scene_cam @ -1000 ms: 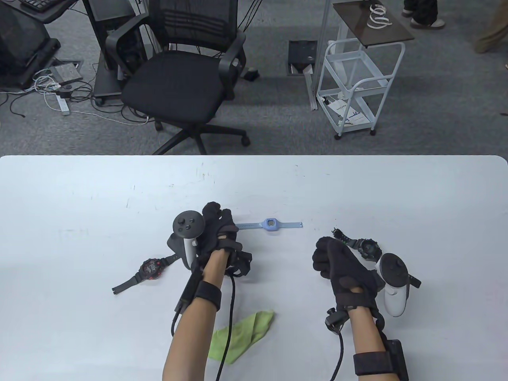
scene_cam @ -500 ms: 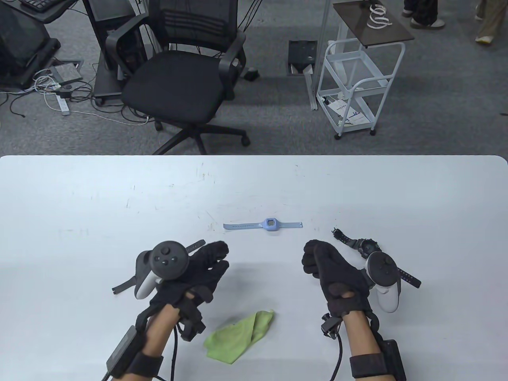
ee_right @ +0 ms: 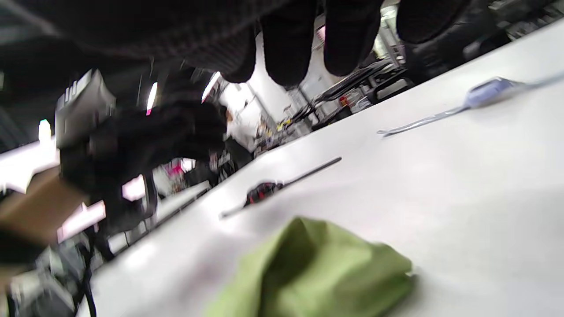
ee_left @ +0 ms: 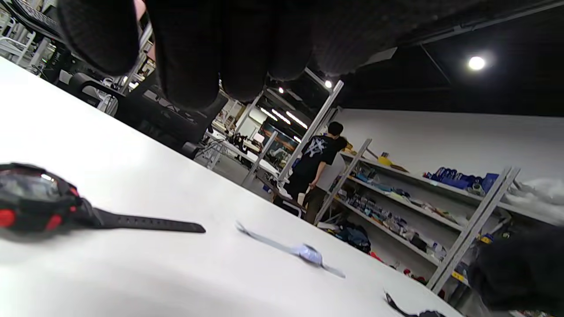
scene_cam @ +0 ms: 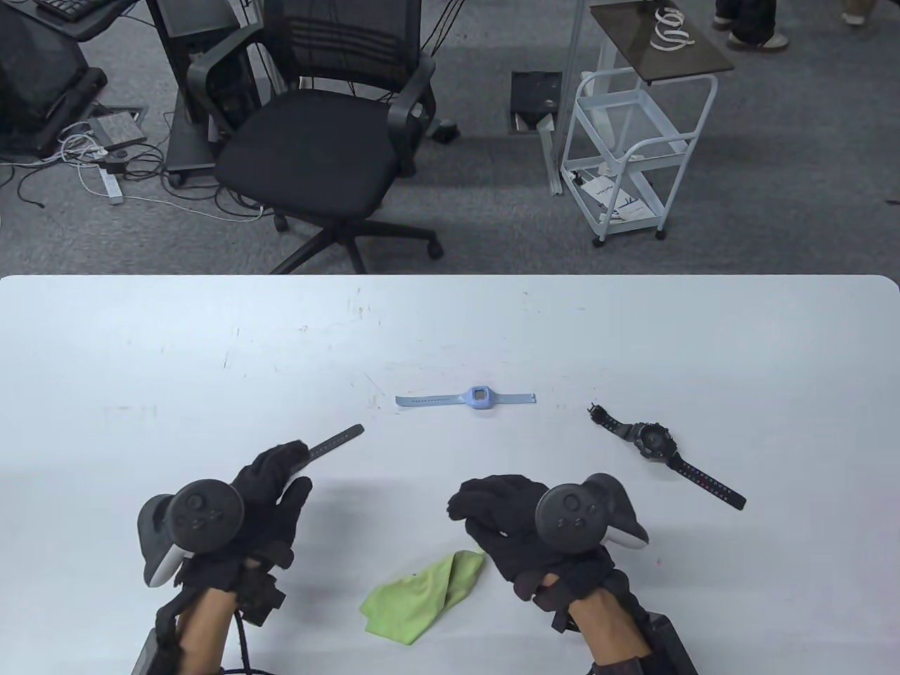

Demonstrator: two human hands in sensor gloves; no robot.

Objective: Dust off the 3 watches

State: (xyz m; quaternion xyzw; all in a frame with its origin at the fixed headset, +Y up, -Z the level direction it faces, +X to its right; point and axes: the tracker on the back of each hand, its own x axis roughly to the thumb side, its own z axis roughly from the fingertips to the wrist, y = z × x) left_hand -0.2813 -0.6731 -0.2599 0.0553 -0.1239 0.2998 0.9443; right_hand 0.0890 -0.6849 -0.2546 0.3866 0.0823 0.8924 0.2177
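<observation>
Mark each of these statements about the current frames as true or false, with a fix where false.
1. The green cloth lies on the table, held by neither hand. True.
2. The blue watch is in the left hand. False: it lies flat on the table, apart from both hands.
3. The black watch lies on the table away from the right hand. True.
4. The red-and-black watch sits on the cloth. False: it rests on bare table.

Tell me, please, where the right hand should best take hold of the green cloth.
Probably the raised fold at the green cloth's far right corner, pinched from above. That bunched corner stands off the table and lies just below the right hand.
</observation>
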